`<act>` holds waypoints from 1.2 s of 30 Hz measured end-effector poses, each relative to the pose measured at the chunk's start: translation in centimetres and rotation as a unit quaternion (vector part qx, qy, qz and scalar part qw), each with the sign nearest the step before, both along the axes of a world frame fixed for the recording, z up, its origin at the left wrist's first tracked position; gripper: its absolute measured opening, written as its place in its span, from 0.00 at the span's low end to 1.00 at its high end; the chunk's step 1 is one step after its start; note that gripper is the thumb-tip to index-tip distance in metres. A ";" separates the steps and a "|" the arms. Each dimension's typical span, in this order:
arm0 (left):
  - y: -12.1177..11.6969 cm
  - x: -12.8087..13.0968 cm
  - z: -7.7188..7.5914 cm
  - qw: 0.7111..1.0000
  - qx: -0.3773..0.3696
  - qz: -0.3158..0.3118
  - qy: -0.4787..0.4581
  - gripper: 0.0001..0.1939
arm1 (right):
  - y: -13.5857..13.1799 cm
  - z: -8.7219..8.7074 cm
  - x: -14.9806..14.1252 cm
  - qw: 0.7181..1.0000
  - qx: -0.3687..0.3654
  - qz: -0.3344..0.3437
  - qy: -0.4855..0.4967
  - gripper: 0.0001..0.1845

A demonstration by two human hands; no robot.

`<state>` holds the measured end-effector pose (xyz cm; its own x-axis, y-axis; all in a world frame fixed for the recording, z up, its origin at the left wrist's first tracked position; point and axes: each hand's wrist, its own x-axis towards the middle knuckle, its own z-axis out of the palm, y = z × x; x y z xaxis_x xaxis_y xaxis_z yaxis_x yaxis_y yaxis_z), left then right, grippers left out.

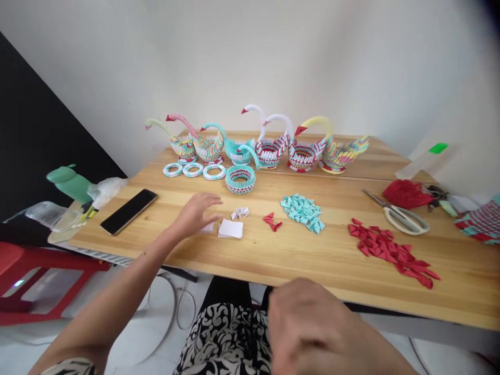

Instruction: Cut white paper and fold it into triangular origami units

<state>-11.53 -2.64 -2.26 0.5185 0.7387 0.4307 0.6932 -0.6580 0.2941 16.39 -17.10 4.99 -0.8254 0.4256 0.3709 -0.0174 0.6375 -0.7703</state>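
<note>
The left hand [197,213], thumb and fingers spread, is nearer the white paper stack [230,229], which lies just to its right toward the tabletop's [250,255] front edge, folded white pieces [239,213] behind it, while whether the blurred right hand [312,328] holds anything I cannot tell.

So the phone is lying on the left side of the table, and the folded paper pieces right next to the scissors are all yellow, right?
Not quite: the folded paper pieces next to the scissors are red, not yellow. The head view shows it. The phone is lying on the left side of the table, just as you said.
</note>
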 end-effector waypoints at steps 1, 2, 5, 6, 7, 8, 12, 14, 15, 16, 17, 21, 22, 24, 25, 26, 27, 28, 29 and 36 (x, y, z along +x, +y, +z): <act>1.1 0.4 0.3 1.000 0.009 0.014 -0.013 0.18 | 0.8 -0.9 -0.6 0.999 0.031 -0.033 -0.029 0.19; 2.3 0.8 0.5 0.999 0.014 0.022 -0.021 0.18 | 1.7 -1.8 -1.3 0.993 0.074 -0.059 -0.072 0.18; 6.0 2.1 1.0 0.999 0.008 0.002 -0.047 0.21 | 4.3 -4.4 -3.2 0.967 0.159 -0.080 -0.180 0.17; 7.1 2.5 1.2 0.998 -0.008 -0.012 -0.059 0.24 | 5.1 -5.1 -3.6 0.961 0.176 -0.072 -0.203 0.18; 8.0 2.8 1.3 0.997 -0.023 -0.028 -0.074 0.26 | 5.8 -5.7 -4.0 0.954 0.190 -0.064 -0.223 0.18; 8.8 3.1 1.5 0.996 -0.037 -0.040 -0.075 0.28 | 6.5 -6.1 -4.3 0.949 0.203 -0.057 -0.236 0.19; 10.6 3.6 1.7 0.993 -0.063 -0.095 -0.021 0.32 | 8.5 -7.7 -5.3 0.939 0.243 -0.039 -0.239 0.19; 10.9 3.7 1.4 0.994 -0.047 -0.095 0.017 0.32 | 9.1 -8.5 -5.8 0.941 0.249 -0.044 -0.223 0.18; 11.0 3.8 1.2 0.995 -0.035 -0.088 0.035 0.31 | 9.3 -8.9 -6.0 0.943 0.248 -0.051 -0.214 0.18; 11.0 3.9 1.0 0.995 -0.021 -0.079 0.051 0.31 | 9.5 -9.3 -6.1 0.945 0.246 -0.059 -0.205 0.18; 11.0 4.0 0.8 0.995 -0.008 -0.071 0.064 0.31 | 9.6 -9.6 -6.2 0.947 0.243 -0.066 -0.197 0.18; 10.8 4.3 0.3 0.995 0.013 -0.056 0.077 0.31 | 9.6 -10.5 -6.2 0.952 0.234 -0.083 -0.178 0.19; 10.8 4.3 0.3 0.996 0.012 -0.055 0.073 0.31 | 9.6 -10.6 -6.2 0.953 0.231 -0.083 -0.175 0.19; 10.8 4.3 0.3 0.996 0.008 -0.056 0.068 0.30 | 9.5 -10.7 -6.1 0.956 0.225 -0.082 -0.171 0.19; 10.8 4.3 0.3 0.996 0.008 -0.057 0.067 0.30 | 9.5 -10.6 -6.1 0.957 0.223 -0.081 -0.170 0.19; 10.9 4.3 0.3 0.996 0.007 -0.059 0.066 0.30 | 9.5 -10.6 -6.1 0.957 0.220 -0.080 -0.170 0.19; 10.9 4.3 0.3 0.996 0.005 -0.060 0.064 0.30 | 9.6 -10.5 -6.1 0.957 0.219 -0.079 -0.171 0.19; 10.9 4.3 0.3 0.996 0.005 -0.060 0.060 0.30 | 9.6 -10.5 -6.1 0.957 0.217 -0.078 -0.173 0.19; 10.9 4.3 0.2 0.997 0.004 -0.059 0.057 0.30 | 9.6 -10.4 -6.1 0.957 0.216 -0.076 -0.175 0.19; 10.9 4.3 0.1 0.997 -0.011 -0.059 0.046 0.28 | 9.6 -10.1 -6.2 0.957 0.205 -0.074 -0.190 0.19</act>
<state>-7.23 8.30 -2.13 0.6389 0.6786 0.3625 0.6356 -0.7310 0.2482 10.24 -7.48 -5.15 -0.8757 0.4311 0.2176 0.3278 0.8616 -0.3875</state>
